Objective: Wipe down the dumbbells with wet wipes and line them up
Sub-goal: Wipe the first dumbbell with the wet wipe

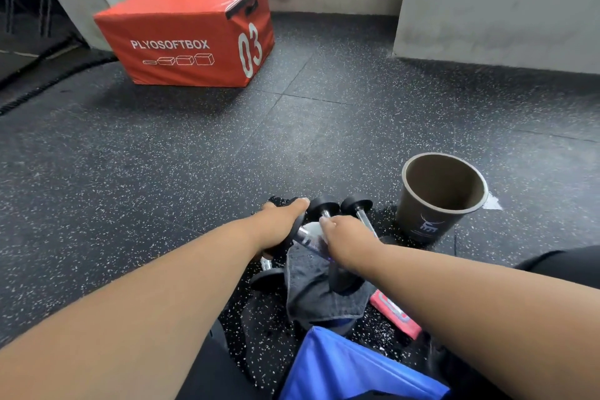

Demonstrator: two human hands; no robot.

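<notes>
Three small black dumbbells with chrome handles lie close together on the speckled rubber floor in front of me. My left hand (281, 227) grips the far head of the left dumbbell (303, 234), tilting it. My right hand (347, 239) presses a white wet wipe (312, 229) against that dumbbell's chrome handle. The middle dumbbell (323, 206) and the right dumbbell (357, 204) lie beside it, partly hidden by my right hand. A red wet-wipe pack (394, 313) lies under my right forearm.
A brown paper cup (436, 201) stands right of the dumbbells. A grey cloth (319, 289) lies under them, with a blue bag (350, 367) nearest me. An orange plyo soft box (188, 34) sits far left near a pillar; concrete walls stand behind.
</notes>
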